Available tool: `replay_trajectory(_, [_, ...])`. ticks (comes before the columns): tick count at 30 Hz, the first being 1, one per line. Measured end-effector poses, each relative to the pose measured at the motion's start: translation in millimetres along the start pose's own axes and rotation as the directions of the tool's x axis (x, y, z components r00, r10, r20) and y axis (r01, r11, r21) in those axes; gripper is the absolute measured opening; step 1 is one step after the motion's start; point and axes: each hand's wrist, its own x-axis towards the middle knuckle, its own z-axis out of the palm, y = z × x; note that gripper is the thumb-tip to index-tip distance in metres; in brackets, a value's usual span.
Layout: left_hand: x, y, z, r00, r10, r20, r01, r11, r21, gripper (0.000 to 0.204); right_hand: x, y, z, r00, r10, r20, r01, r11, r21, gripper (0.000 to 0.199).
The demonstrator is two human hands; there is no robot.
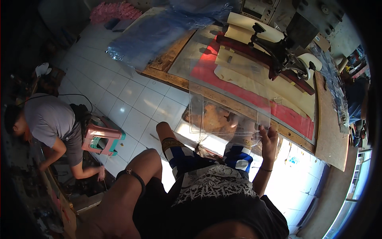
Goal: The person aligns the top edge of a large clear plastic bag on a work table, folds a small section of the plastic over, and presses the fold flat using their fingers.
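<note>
My right hand [268, 140] pinches the lower right corner of a clear plastic sheet [223, 97] between thumb and fingers. The sheet is thin and see-through, with straight edges and a doubled border. It hangs in front of my knees and overlaps the near edge of the work table [175, 81] in view. My left arm is bent sharply, with a dark band at the wrist. At the lower left edge, my left hand [107, 221] is raised close to the camera, and its fingers are hidden.
A press-like machine [306, 28] with a dark red bar stands over a red sheet [250, 91] and cream paper [274, 87]. Bluish plastic film [147, 38] drapes the table's left end. A co-worker [51, 119] bends at the left beside a pink and green stool [102, 137].
</note>
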Motion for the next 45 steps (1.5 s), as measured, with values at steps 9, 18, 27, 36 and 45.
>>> replay_trajectory(9, [-135, -170, 53, 0.687, -0.707, -0.168, 0.716, 0.698, -0.011, 0.028, 3, -4, -8, 0.999, 0.010, 0.038, -0.002, 0.981, -0.195, 0.033])
replay_trajectory(18, [-248, -209, 132, 0.374, -0.927, 0.009, 0.624, 0.259, 0.737, 0.050, 6, -97, 4, 0.961, -0.211, -0.181, 0.047, 0.765, -0.642, 0.029])
replay_trajectory(27, [-237, -206, 133, 0.434, -0.901, 0.002, 0.595, 0.288, 0.750, 0.045, 88, -59, 57, 0.803, -0.348, 0.484, 0.565, 0.183, -0.805, 0.051])
replay_trajectory(36, [-280, -212, 142, 0.706, -0.660, -0.258, 0.631, 0.421, 0.651, 0.033, 87, -71, 67, 0.849, -0.285, 0.446, 0.510, 0.217, -0.832, 0.053])
replay_trajectory(45, [-307, -214, 152, 0.802, -0.474, -0.363, 0.576, 0.454, 0.680, 0.042, 93, -68, 67, 0.819, -0.434, 0.376, 0.533, 0.330, -0.779, 0.031])
